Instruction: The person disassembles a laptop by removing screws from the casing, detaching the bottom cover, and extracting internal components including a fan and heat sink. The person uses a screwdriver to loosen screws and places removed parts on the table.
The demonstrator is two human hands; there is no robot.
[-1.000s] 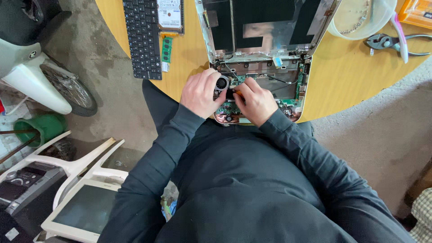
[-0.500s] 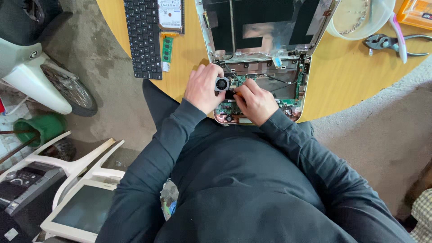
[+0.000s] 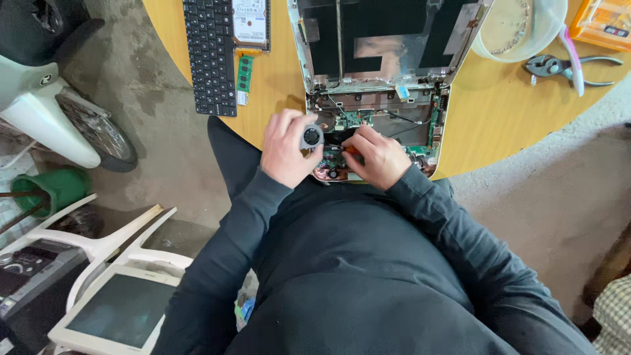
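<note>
- The left hand [image 3: 287, 148] is curled around a small round grey cooling fan [image 3: 311, 137], gripping it between thumb and fingers at the near left corner of an opened laptop chassis with bared green circuit boards [image 3: 374, 92].
- The right hand [image 3: 376, 156] lies just beside the fan, fingers pinched on an orange-handled screwdriver [image 3: 351, 150] whose tip points into the chassis; most of the tool is hidden.
- Beyond the left hand, on the round yellow wooden table [image 3: 276, 72], lie a detached black laptop keyboard [image 3: 209, 52], a green memory stick [image 3: 244, 72] and a flat silver hard drive [image 3: 250, 23].
- Well beyond the right hand sit grey pliers [image 3: 559, 66] and a white plastic bowl [image 3: 519, 29].
</note>
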